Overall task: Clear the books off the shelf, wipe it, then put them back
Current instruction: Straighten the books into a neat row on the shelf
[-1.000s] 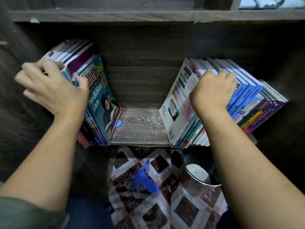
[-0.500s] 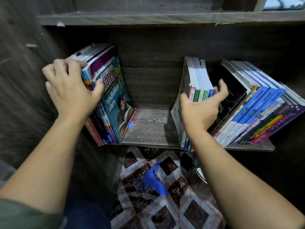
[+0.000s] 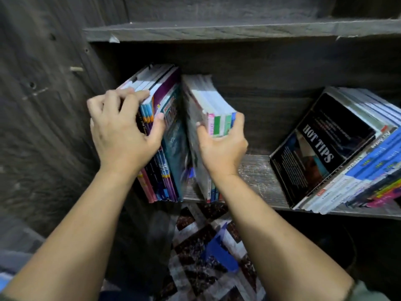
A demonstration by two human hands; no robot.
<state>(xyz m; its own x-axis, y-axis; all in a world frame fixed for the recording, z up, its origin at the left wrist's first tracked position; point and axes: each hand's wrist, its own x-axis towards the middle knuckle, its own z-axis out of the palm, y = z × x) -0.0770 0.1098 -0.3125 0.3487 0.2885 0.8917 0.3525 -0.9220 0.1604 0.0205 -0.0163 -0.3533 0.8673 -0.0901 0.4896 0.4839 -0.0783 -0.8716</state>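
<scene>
The left hand (image 3: 123, 135) is clamped over the top of the left stack of books (image 3: 160, 131), fingers curled over the spines, thumb against the teal front cover. The right hand (image 3: 221, 146) grips a small bundle of books (image 3: 210, 109), thumb and fingers around its spine edge; the bundle is blurred and its covers are unreadable. It stands just beside the left stack on the shelf (image 3: 256, 174). Well apart to the right, a leaning row of books (image 3: 338, 153) tilts over, a black "HOT TIPS" cover facing out; its far end is cut off. Below lies a patterned floor (image 3: 195, 242).
</scene>
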